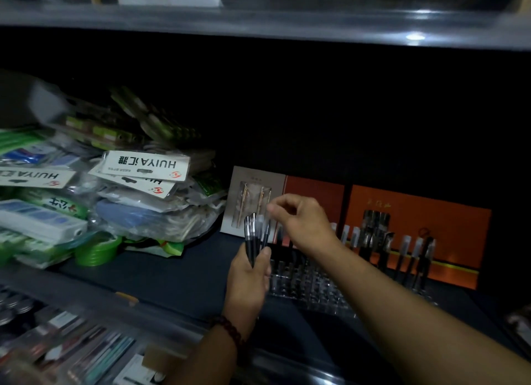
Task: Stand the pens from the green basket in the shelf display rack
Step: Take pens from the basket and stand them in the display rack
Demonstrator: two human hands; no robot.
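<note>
Centre frame: our left hand (pixel 249 272) clamps a bundle of black pens (pixel 254 235); our right hand (pixel 298 218) pinches one clear cap. Clear display rack (pixel 310 281), centre right: several pens standing, front slots unfilled. Green basket unseen.

Clear glossy plastic rack (pixel 310 284); black plastic pens (pixel 254 235) w/ metal bands.

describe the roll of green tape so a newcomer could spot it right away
Start at the heap of bagged stationery on the left of the dark shelf. At its front foot lies the roll of green tape, flat on the shelf. It is the only round, bright green ring there.
</note>
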